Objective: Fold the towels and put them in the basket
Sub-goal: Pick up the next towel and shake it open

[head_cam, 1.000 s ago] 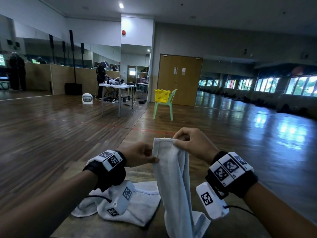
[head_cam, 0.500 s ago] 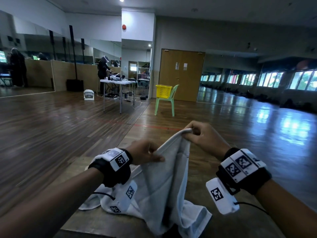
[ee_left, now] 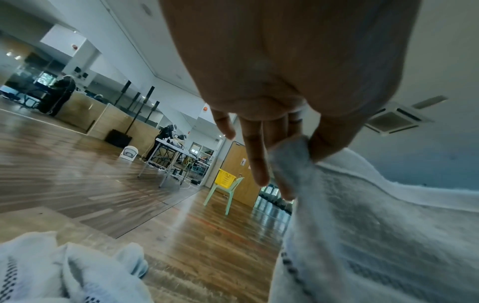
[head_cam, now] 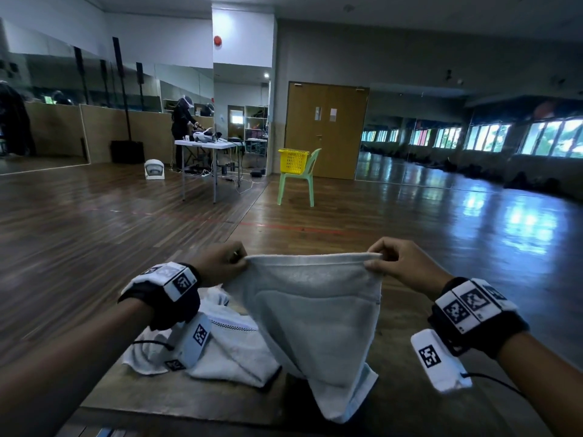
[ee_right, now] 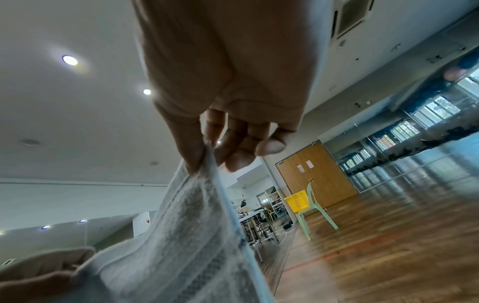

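While our left hand (head_cam: pixel 220 263) and right hand (head_cam: pixel 400 263) each pinch an upper corner of the grey towel (head_cam: pixel 315 316), it hangs spread between them above the counter (head_cam: pixel 394 402), its lower end trailing onto the surface. Each grip is a thumb-and-finger pinch on the hem, as both wrist views confirm. No fold is made in this towel yet, so we judge the task barely begun. Left of the held towel, a crumpled white towel (head_cam: pixel 233 351) lies in a heap on the counter, also unfolded. Far beyond the held towel, the yellow basket (head_cam: pixel 293 160) sits on a green chair (head_cam: pixel 299 184) across the wooden floor; whether it holds anything we cannot tell. Folding both towels and carrying them over remains.
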### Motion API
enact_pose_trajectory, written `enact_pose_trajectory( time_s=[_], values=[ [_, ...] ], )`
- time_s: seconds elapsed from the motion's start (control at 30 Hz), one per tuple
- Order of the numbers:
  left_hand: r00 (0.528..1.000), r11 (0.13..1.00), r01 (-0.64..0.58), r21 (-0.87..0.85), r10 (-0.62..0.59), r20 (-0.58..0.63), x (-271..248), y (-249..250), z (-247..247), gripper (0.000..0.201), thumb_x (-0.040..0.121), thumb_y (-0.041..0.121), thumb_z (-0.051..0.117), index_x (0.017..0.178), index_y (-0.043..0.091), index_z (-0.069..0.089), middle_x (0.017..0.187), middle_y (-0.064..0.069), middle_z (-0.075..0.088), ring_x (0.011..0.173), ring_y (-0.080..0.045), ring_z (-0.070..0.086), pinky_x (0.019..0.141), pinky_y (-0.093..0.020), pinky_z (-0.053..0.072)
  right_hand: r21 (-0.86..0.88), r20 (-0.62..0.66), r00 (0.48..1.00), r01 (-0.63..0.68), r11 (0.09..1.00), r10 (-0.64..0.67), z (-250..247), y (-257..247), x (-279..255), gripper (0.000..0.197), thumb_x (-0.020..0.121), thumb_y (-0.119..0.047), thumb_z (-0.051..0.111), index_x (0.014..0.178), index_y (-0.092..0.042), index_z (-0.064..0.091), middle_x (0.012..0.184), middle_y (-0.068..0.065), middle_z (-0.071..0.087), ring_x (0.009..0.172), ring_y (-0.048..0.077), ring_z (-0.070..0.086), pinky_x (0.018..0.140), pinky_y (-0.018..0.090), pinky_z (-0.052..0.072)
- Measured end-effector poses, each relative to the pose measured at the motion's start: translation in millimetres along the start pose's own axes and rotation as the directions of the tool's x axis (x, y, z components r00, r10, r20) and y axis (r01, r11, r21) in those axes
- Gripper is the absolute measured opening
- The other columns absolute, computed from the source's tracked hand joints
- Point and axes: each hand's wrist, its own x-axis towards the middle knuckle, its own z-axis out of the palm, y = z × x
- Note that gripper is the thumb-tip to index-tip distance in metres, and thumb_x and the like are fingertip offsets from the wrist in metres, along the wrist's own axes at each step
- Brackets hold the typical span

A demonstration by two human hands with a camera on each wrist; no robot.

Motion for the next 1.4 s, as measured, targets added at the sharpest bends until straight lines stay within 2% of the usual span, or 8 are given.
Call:
enact_pose_trajectory(
  time_s=[0.17,0.33,0.47,0.63,0.8,0.93,1.23,1.4],
  values=[
    [0.994,0.993,0.002,0.118,0.011,-0.111,-1.5,7.1,-12.2,0.01,0.092,0.028,0.053,0.095,0.019,0.055,0.082,-0.001,0.06,0.074,-0.022,0.053,0.064,-0.028,0.038,-0.029,-0.05,0.998,0.022,0.999,-0.024,-3.3,3.7,-4.0,0.004,0.084,-0.014,0.066,0.082,-0.015,0.062,0.088,0.016,0.068,0.08,0.029,0.063,0.079,0.046,0.053],
    [0.989,0.928,-0.119,0.353,0.08,0.124,-8.0,13.5,-19.8,0.013,0.093,0.029,0.05,0.1,0.022,0.058,0.091,0.005,0.06,0.088,-0.02,0.056,0.076,-0.027,0.033,-0.118,-0.144,0.987,0.049,0.992,-0.066,-27.3,-8.0,-8.1,0.009,0.085,-0.014,0.062,0.078,-0.018,0.06,0.082,0.008,0.066,0.077,0.023,0.061,0.069,0.035,0.048],
    [0.988,0.957,-0.119,0.266,0.088,0.126,-9.3,22.8,-34.6,0.019,0.091,0.032,0.056,0.083,0.016,0.062,0.079,0.003,0.057,0.075,-0.016,0.051,0.068,-0.024,0.035,-0.172,-0.17,0.98,0.074,0.982,-0.103,-50.7,-24.5,-12.6,0.007,0.087,-0.014,0.06,0.08,-0.014,0.059,0.075,0.001,0.062,0.067,0.013,0.054,0.062,0.025,0.041],
    [0.982,0.955,-0.162,0.25,0.18,-0.05,-14.1,40.2,-81.1,0.011,0.09,0.028,0.059,0.08,0.025,0.062,0.072,0.013,0.053,0.069,-0.01,0.049,0.068,-0.024,0.032,-0.321,-0.212,0.957,0.125,0.939,-0.2,-82.3,-55.7,-19.6,0.003,0.088,-0.011,0.059,0.085,-0.01,0.058,0.074,0.002,0.059,0.063,0.012,0.05,0.055,0.021,0.036],
    [0.935,0.966,-0.206,0.157,0.241,-0.26,-22.9,67.9,-154.0,0.011,0.088,0.022,0.062,0.082,0.015,0.068,0.071,0.001,0.062,0.065,-0.015,0.056,0.061,-0.027,0.043,-0.413,-0.258,0.913,0.191,0.891,-0.315,-119.2,-94.2,-26.3,0.01,0.085,-0.008,0.062,0.079,-0.014,0.056,0.075,0.004,0.06,0.067,0.02,0.053,0.055,0.02,0.038],
    [0.883,0.963,-0.188,0.195,0.252,-0.396,-28.5,100.6,-215.7,0.007,0.087,0.02,0.063,0.087,0.017,0.069,0.067,0.011,0.059,0.057,0.002,0.056,0.053,-0.01,0.039,-0.479,-0.304,0.854,0.246,0.843,-0.422,-150.8,-138.7,-28.7,0.012,0.085,-0.01,0.063,0.078,-0.015,0.054,0.076,0.005,0.06,0.068,0.023,0.054,0.054,0.023,0.038],
    [0.763,0.915,-0.046,0.4,0.291,-0.577,-37.7,152.9,-336.8,0.023,0.09,0.031,0.056,0.102,0.016,0.069,0.084,0.001,0.065,0.082,-0.019,0.058,0.071,-0.026,0.036,-0.534,-0.44,0.694,0.307,0.788,-0.569,-217.5,-240.0,-10.8,0.006,0.084,-0.01,0.065,0.085,-0.009,0.06,0.076,0.008,0.058,0.068,0.023,0.052,0.058,0.027,0.035],
    [0.765,0.873,0.004,0.487,0.312,-0.564,-20.1,150.1,-364.7,0.027,0.089,0.034,0.056,0.101,0.015,0.07,0.091,-0.007,0.07,0.08,-0.022,0.06,0.077,-0.03,0.041,-0.563,-0.439,0.713,0.256,0.786,-0.547,-224.6,-256.0,18.3,0.007,0.083,-0.014,0.066,0.084,-0.014,0.059,0.072,-0.003,0.056,0.072,0.021,0.054,0.068,0.03,0.037]
  ],
)
